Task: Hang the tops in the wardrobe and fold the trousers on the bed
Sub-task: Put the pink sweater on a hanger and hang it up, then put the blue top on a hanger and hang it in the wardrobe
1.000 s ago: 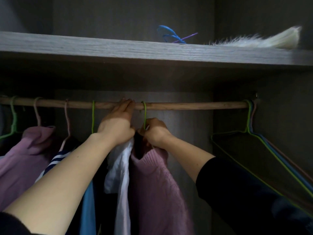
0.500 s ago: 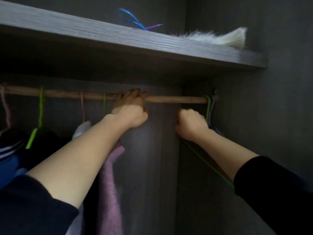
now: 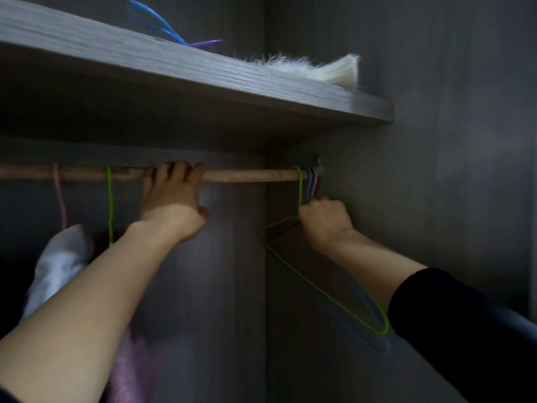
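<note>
- The left hand point(image 3: 174, 199) is raised to the wooden rail point(image 3: 247, 175). Its four fingers are hooked over the top of the rail and its thumb is tucked underneath, so it grasps the bar itself about midway along the stretch I can see.
- The left forearm is bare and rises steeply to the rail from the lower left.
- The right hand point(image 3: 324, 222) hangs just under the rail's right end, close to the wardrobe's side wall point(image 3: 436, 199). It is clenched into a fist around the necks of the empty hangers point(image 3: 334, 298) bunched there.
- The hangers' green, blue and pinkish hooks sit over the rail right above its knuckles (whether the fist holds all three wires or only some I cannot tell).
- The right arm reaches up from the lower right, with a black sleeve point(image 3: 465, 330) pushed back to the forearm.
- Left of the left hand, a green hook point(image 3: 109, 205) and a pink hook point(image 3: 59, 199) hang from the rail.
- Below these hooks a white top point(image 3: 58, 263) hangs, partly hidden behind the left forearm. A pink jumper point(image 3: 130, 370) shows lower down, under that arm.
- Above the rail runs a grey shelf point(image 3: 203, 74). A blue hanger point(image 3: 157, 21) and a pale furry thing point(image 3: 319, 69) lie on it.
</note>
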A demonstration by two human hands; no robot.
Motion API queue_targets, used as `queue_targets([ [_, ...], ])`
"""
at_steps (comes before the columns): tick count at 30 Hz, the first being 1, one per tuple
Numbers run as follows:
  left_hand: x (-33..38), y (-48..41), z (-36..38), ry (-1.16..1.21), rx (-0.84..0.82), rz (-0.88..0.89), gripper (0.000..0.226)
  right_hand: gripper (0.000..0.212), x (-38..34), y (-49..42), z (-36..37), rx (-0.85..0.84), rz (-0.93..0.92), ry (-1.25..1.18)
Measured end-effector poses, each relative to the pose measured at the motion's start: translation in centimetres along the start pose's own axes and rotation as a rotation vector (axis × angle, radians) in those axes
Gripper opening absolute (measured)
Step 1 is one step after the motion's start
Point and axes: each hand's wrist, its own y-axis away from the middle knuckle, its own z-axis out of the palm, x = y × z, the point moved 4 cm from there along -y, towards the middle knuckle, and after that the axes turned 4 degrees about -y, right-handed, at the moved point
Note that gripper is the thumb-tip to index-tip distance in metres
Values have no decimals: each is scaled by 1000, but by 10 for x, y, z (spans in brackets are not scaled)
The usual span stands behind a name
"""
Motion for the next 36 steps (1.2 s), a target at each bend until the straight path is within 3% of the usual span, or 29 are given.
queue_targets([
  [3, 0, -1, 1, 1, 1, 0, 81, 22, 0, 0, -7, -24, 65, -178],
  [6, 2, -1, 1, 8, -11, -2, 81, 7, -3, -4, -11, -48, 174, -536],
  [8, 2, -1, 0, 8, -16, 2, 82, 12, -8, -14, -4, -47, 222, -779],
  [10, 1, -1, 1, 5, -20, 6, 82, 2, -16, -27, 4, -24, 255, -974],
  [12, 0, -2, 3, 9, -14, 9, 82, 17, -26, -35, 9, 4, 274, -1115],
  [18, 2, 0, 4, 45, 4, 17, 84, 22, -48, -13, -3, 85, 235, -1194],
  [23, 4, 9, -7, 148, -115, -2, 84, 24, -45, 39, -25, 38, 202, -1252],
  [28, 34, 49, -40, 277, -203, -80, 66, 15, -19, 101, -57, -26, 238, -1293],
  [36, 128, 144, -124, 757, 47, -108, 52, 10, 54, 244, -118, -163, 294, -1469],
])
